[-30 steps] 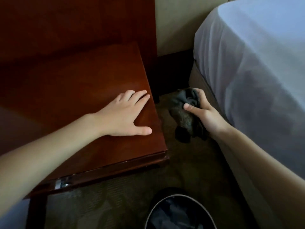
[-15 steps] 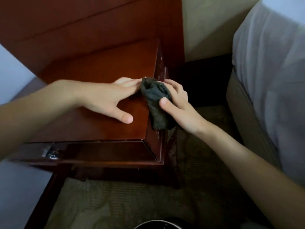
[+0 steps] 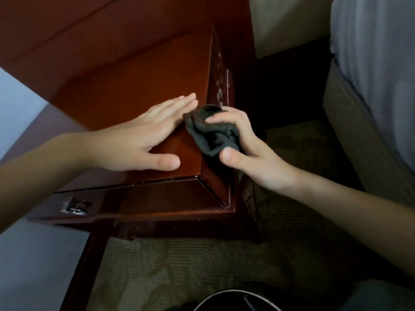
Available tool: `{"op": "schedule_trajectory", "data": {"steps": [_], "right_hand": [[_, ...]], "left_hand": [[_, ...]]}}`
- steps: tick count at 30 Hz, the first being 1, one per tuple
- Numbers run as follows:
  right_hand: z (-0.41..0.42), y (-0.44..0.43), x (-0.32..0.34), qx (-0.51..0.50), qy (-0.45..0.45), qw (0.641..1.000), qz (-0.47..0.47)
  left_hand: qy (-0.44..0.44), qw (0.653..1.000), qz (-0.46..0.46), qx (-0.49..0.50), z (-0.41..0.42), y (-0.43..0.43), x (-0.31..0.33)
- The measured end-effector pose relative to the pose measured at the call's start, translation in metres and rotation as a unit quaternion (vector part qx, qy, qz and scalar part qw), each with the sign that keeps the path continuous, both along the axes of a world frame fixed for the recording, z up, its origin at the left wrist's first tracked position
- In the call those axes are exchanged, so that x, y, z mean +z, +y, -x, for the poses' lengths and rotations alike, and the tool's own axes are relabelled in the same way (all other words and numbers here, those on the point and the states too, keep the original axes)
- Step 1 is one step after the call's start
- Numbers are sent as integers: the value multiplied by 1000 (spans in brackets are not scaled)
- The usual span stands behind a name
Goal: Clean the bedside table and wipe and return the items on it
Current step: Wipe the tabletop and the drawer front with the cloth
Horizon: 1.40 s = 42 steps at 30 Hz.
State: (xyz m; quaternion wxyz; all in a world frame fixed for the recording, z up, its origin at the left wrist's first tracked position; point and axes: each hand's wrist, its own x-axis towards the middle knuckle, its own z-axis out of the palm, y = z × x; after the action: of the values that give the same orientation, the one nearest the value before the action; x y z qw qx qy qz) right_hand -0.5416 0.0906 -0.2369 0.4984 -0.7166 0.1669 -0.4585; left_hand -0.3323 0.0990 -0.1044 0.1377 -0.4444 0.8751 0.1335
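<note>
The glossy reddish-brown wooden bedside table [image 3: 134,81] shows pale smudges [image 3: 221,90] on its right side face. At its top right edge sits the bunched dark grey cloth [image 3: 210,134], gripped by the right hand [image 3: 251,153], fingers and thumb curled round it. The left hand [image 3: 143,140] lies flat on the tabletop, fingers straight and together. Best brace there and draw the cloth firmly along the side face over those smudges.

red-brown bedside table [image 3: 146,70] under flat left hand [image 3: 134,142]
</note>
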Motion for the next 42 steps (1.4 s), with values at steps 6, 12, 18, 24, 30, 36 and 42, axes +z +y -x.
{"op": "schedule_trajectory", "data": {"steps": [6, 12, 18, 24, 30, 36, 42], "right_hand": [[-4, 28, -32, -70, 6, 998, -4], [-14, -37, 3, -142, 11, 990, 1], [-12, -10, -18, -145, 35, 989, 9], [-16, 1, -15, -115, -31, 990, 79], [-26, -95, -15, -165, -50, 974, -144], [-19, -31, -21, -154, 16, 986, -64], [-25, -50, 10, -179, -35, 976, 120]], "left_hand": [[7, 1000, -3, -1, -1, -1, -1], [18, 1000, -6, -11, 0, -2, 1], [7, 1000, 2, -28, -3, -6, 1], [59, 998, -8, -27, -12, -24, 7], [32, 999, -7, -8, -7, -64, 11], [-3, 999, -5, -45, -8, -72, 0], [-7, 998, 5, -56, -8, -73, 0]]}}
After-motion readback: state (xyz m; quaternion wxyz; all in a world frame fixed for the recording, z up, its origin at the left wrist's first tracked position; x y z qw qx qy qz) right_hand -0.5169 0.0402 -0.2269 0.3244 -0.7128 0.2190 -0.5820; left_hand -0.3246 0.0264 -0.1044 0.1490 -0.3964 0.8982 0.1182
